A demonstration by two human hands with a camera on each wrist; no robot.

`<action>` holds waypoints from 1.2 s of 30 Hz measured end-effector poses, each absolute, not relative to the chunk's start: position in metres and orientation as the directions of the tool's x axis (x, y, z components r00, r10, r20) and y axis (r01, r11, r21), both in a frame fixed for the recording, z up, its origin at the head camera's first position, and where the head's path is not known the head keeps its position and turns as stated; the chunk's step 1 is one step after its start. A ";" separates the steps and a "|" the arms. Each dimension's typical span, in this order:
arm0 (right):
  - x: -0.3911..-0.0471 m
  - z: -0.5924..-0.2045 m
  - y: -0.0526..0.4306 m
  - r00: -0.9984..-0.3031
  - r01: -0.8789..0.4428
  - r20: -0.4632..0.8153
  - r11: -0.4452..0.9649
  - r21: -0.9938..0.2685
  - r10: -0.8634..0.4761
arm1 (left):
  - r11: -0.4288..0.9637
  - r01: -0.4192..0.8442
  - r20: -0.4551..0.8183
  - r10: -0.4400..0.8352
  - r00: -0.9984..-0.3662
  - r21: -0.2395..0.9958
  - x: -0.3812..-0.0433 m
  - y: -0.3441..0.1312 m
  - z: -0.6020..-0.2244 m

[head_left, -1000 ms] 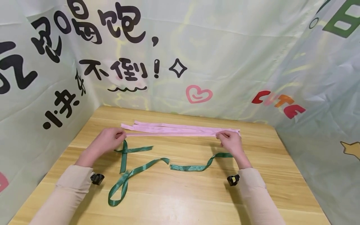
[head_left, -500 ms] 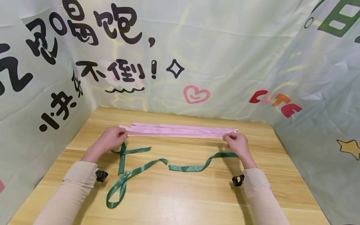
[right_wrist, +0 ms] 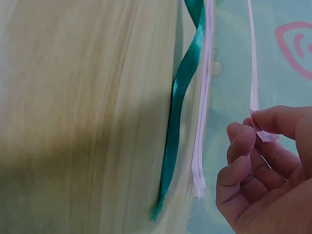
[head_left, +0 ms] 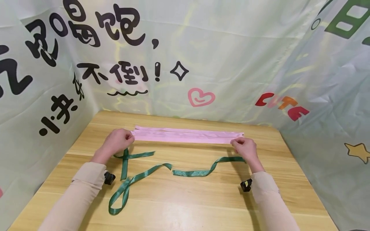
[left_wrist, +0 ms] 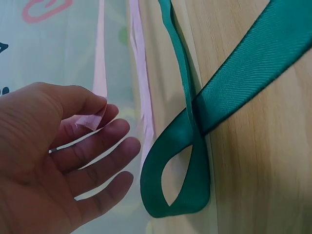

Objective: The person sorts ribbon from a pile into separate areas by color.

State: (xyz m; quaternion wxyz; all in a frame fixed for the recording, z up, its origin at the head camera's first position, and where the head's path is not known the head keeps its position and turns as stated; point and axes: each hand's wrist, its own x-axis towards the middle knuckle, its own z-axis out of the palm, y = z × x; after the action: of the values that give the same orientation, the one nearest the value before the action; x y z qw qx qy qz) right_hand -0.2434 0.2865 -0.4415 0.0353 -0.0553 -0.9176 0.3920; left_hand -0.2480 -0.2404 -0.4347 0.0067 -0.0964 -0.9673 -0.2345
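A pink ribbon (head_left: pixel 185 139) is stretched straight between the two hands, close to the pink ribbons (head_left: pixel 173 129) lying along the back of the table. My left hand (head_left: pixel 117 141) pinches one end between thumb and index finger; the left wrist view shows the ribbon's tip (left_wrist: pixel 90 121) folding out past the thumb, other fingers loosely bent. At the opposite end, my right hand (head_left: pixel 245 150) pinches the ribbon with thumb and fingertips, a short tail (right_wrist: pixel 267 137) sticking out. In both wrist views the held ribbon (right_wrist: pixel 253 68) appears raised above the lying ribbons (right_wrist: pixel 197 161).
Green ribbons lie in front of the hands on the wooden table (head_left: pixel 185 205): a looped one (head_left: pixel 112 210), a crossed one (head_left: pixel 141 155) near the left hand, and a wavy one (head_left: pixel 190 173) reaching toward the right wrist. Printed cloth (head_left: pixel 231 64) encloses the table's back and sides.
Both hands have shifted right, the right hand further, keeping the pink ribbon taut. The ribbon has turned to show a broader face. The green ribbons keep their arrangement; the head view has shifted slightly.
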 end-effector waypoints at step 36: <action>-0.271 -0.460 0.285 -0.993 0.092 0.003 0.777 -0.623 0.120 | 0.892 0.144 0.011 0.155 -0.988 0.429 -0.277 -0.229 -0.451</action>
State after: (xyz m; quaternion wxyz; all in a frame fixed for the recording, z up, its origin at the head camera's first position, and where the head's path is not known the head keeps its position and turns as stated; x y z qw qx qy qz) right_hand -0.2709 0.2850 -0.4603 0.0214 -0.0562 -0.9422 0.3295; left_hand -0.2774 -0.2285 -0.4515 -0.0117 -0.0768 -0.9725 -0.2195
